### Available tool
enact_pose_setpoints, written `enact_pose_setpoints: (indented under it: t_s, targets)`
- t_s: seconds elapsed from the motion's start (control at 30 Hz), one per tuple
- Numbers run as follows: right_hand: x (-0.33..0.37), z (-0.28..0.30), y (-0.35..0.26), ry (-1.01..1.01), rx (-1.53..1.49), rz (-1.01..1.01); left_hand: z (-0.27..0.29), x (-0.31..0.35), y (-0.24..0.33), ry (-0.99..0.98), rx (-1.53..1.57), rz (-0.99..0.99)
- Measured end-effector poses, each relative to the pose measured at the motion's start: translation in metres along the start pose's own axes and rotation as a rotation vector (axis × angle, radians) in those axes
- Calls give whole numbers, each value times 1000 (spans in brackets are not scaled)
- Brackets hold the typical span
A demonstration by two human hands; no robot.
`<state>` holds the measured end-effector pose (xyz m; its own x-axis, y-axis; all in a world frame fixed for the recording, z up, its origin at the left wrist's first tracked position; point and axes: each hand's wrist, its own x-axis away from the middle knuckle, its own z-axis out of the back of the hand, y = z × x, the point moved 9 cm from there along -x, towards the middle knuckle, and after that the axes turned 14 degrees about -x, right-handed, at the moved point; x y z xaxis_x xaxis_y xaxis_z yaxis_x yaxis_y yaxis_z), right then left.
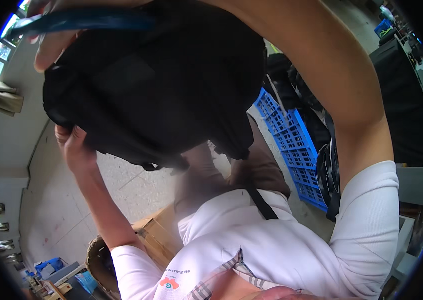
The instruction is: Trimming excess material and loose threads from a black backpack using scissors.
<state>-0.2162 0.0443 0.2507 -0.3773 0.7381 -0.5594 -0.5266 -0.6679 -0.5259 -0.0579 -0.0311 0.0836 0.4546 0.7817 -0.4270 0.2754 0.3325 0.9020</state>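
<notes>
A large black fabric bag [161,85] with dangling straps is held up close before me and fills the upper middle of the head view. My left hand [75,145] is closed on its lower left edge, thumb on the near side. My right arm arches over the top of the bag, and my right hand [54,47] is at its upper left edge with fingers bent against it. A blurred, dark teal curved strip [81,21] crosses in front of that hand and hides part of it. What the strip is, I cannot tell.
To the right stands a blue plastic crate [291,145] with black items [284,75] in and around it. A cardboard box [159,232] and a woven basket [94,260] are by my left arm. Curtained windows [1,95] line the left wall above the pale floor [61,200].
</notes>
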Motion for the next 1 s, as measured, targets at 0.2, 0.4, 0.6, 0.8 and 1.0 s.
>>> enact_pose_setpoints:
  t_s: [0.2, 0.4, 0.6, 0.8, 1.0]
  targets:
    - [81, 88, 55, 449, -782, 25, 25, 53, -51, 182, 225, -55]
    - [186, 31, 102, 421, -563, -272, 34, 78, -70, 187, 460, -13]
    - [193, -13, 103, 455, -861, -252, 49, 80, -96, 239, 496, 112]
    - [182, 5, 90, 497, -802, -284, 32, 81, -95, 207, 458, 137]
    - [202, 17, 99, 634, -642, -325, 53, 102, -114, 257, 485, 281]
